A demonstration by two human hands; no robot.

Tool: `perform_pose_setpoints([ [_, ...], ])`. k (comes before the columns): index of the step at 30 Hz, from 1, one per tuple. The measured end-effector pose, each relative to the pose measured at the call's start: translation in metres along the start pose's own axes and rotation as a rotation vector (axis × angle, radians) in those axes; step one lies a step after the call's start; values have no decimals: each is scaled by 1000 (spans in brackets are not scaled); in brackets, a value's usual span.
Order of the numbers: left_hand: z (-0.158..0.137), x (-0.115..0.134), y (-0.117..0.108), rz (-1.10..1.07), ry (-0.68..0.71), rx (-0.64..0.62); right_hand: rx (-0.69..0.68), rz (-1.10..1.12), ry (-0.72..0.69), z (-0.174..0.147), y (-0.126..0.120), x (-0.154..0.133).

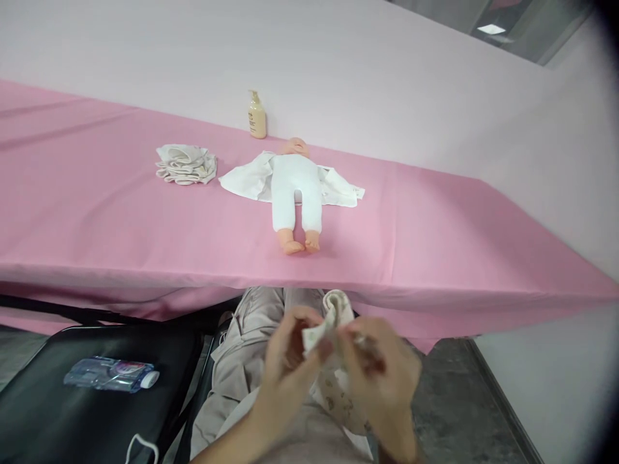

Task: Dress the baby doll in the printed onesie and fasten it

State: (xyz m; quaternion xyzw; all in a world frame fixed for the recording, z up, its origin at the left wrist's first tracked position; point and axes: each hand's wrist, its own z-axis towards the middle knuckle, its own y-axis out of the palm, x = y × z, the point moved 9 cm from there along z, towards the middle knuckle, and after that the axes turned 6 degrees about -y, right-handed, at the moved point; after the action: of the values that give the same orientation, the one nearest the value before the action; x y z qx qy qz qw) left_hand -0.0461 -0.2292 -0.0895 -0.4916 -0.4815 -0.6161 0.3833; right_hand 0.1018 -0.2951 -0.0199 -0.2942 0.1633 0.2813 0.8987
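Above my lap, my left hand (294, 354) and my right hand (380, 364) are closed on a white printed cloth (338, 309). It looks like a small baby garment, bunched up, with its lower part hanging between the hands; its exact kind is hard to make out. The fingers of the right hand are smeared by motion. Beyond them on the table lies a baby doll (296, 180) on its back, feet towards me, its body and legs white. An open white garment (249, 177) spreads out under it on both sides.
A stack of folded cloths (186, 164) lies left of the doll on the pink tablecloth (120, 225). Behind stands a pump bottle (257, 116) near the wall. On a black chair (43, 412) at my left lies a plastic bottle (111, 374) beside a white loop (141, 441).
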Motion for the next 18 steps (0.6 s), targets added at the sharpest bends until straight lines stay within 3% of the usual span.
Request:
perform_pose_setpoints([
  [2,-10,6,19,-47,16,-118,-4,73,-130,-4,14,-32],
  [4,-17,13,24,-49,68,-152,11,133,-132,-8,17,-38],
  [8,-20,21,18,57,193,-148,-60,307,17,-11,20,-13],
  [12,-21,29,17,155,338,-140,-114,413,72,-16,22,-3],
  [18,-18,41,12,323,460,-42,4,523,153,-25,22,1],
])
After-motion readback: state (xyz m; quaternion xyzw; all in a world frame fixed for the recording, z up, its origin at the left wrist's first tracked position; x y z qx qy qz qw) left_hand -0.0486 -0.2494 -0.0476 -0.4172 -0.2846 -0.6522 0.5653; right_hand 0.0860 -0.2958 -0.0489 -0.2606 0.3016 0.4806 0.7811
